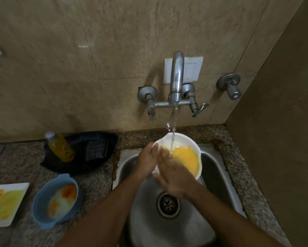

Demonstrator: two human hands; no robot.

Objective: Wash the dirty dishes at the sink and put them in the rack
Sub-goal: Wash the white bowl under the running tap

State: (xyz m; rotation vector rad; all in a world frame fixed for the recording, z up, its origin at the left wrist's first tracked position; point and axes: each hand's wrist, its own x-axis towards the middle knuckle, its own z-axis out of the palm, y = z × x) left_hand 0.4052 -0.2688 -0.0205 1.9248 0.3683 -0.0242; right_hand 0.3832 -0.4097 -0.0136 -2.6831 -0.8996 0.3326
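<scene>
At frame centre, the left hand (147, 158) grips the white bowl (183, 154) over the sink (219, 168) under the tap (176, 77); the right hand (172, 173), fingers spread, rubs inside. Blue bowl (57, 200), plate (6, 204) and bottle (60, 147) sit lower left.

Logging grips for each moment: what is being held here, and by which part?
The left hand grips the white bowl by its left rim. The right hand, motion-blurred, rubs inside it and holds nothing.
</scene>
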